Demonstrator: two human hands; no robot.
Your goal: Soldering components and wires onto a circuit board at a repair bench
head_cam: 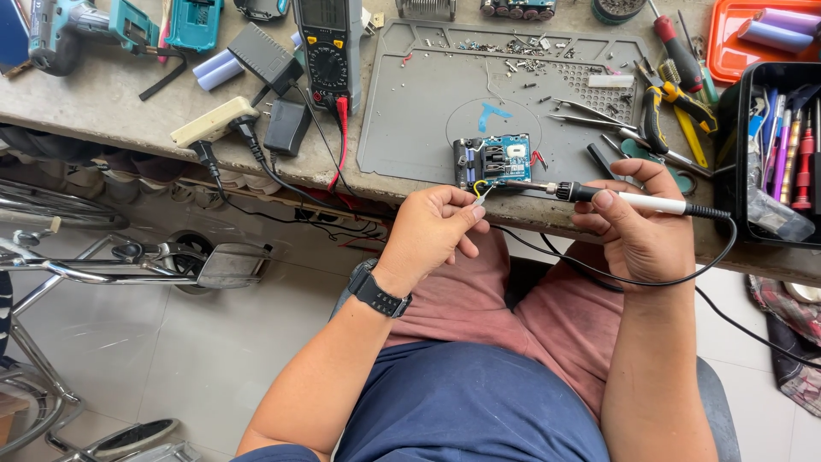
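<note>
A small blue circuit board (494,159) in a black frame lies at the near edge of a grey work mat (428,103). My right hand (637,227) grips a soldering iron (599,196) with a white handle, its metal tip pointing left at the board's front edge. My left hand (432,231), a black watch on its wrist, pinches a thin yellow wire (481,189) right below the board, close to the iron's tip. The iron's black cord loops down over my lap.
A multimeter (327,47) with red and black leads, a power adapter (286,127) and a plug strip (214,121) lie left of the mat. Tweezers, pliers and screwdrivers crowd the right side beside a black tool box (774,154). A wheelchair frame (128,265) stands on the floor.
</note>
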